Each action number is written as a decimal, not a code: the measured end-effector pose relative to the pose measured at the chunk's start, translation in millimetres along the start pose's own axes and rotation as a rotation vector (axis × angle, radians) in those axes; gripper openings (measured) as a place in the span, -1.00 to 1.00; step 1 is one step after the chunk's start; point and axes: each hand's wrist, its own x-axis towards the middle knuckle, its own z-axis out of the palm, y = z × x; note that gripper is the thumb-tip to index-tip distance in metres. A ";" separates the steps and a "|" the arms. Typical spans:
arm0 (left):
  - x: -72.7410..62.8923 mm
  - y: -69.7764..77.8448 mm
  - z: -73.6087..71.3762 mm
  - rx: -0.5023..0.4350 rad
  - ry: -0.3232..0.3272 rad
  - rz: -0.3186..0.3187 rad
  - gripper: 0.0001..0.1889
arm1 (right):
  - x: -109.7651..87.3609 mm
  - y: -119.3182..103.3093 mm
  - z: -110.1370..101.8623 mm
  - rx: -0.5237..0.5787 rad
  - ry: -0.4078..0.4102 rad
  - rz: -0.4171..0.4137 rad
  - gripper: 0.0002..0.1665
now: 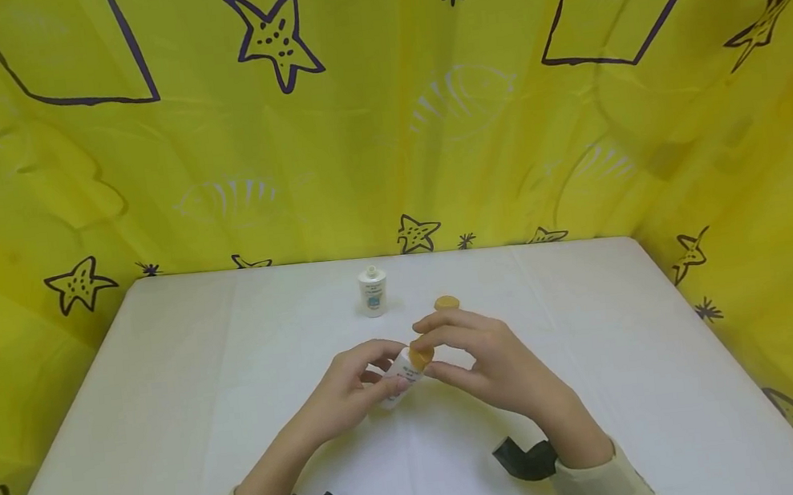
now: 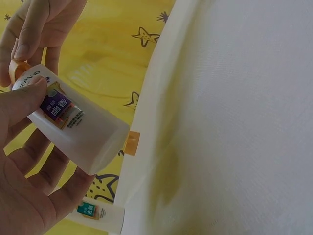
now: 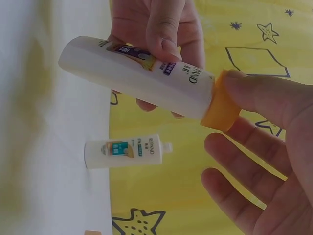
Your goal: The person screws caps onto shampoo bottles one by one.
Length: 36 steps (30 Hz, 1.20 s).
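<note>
My left hand (image 1: 346, 388) holds a white shampoo-type bottle (image 2: 80, 120) by its body, thumb across the front beside a purple label. The bottle is tilted, held above the table, and its orange cap (image 3: 223, 103) sits on the upper end. With thumb and fingers, my right hand (image 1: 488, 357) pinches that cap; the right wrist view shows the thumb lying on it and the other fingers spread below. Farther back, a second white bottle (image 1: 373, 292) with a teal label stands upright, its narrow neck bare. A loose orange cap (image 1: 447, 303) lies on the table beyond my right hand.
A white cloth covers the table (image 1: 287, 315). Behind its far edge hangs a yellow curtain (image 1: 356, 139) printed with stars and fish. Black wrist mounts (image 1: 528, 459) stick out inward from both forearms, low over the table.
</note>
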 end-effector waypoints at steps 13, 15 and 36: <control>1.0 0.4 -1.4 0.001 -0.025 0.007 -0.66 | 0.8 -2.3 0.2 0.003 0.006 -0.021 -0.71; 0.9 0.5 -2.0 0.006 -0.026 0.005 -0.66 | 1.0 -2.3 0.1 0.002 0.007 -0.020 -0.70; -0.6 0.1 -6.4 0.005 0.013 0.008 -0.65 | 2.8 -0.7 1.8 0.025 0.025 -0.033 -0.61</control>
